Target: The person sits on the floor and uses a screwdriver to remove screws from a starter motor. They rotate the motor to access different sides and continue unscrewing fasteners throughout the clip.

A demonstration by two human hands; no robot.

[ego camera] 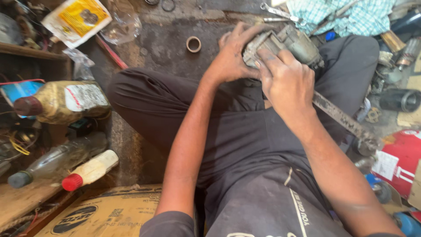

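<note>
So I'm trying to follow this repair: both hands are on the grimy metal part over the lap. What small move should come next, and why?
Probably turn the metal motor part slightly toward the camera. The left hand cups its near end and the right hand covers its side, so the face being worked is hidden.

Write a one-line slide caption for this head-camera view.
Seated on a workshop floor, left hand and right hand grip a grimy metal motor part.
</note>
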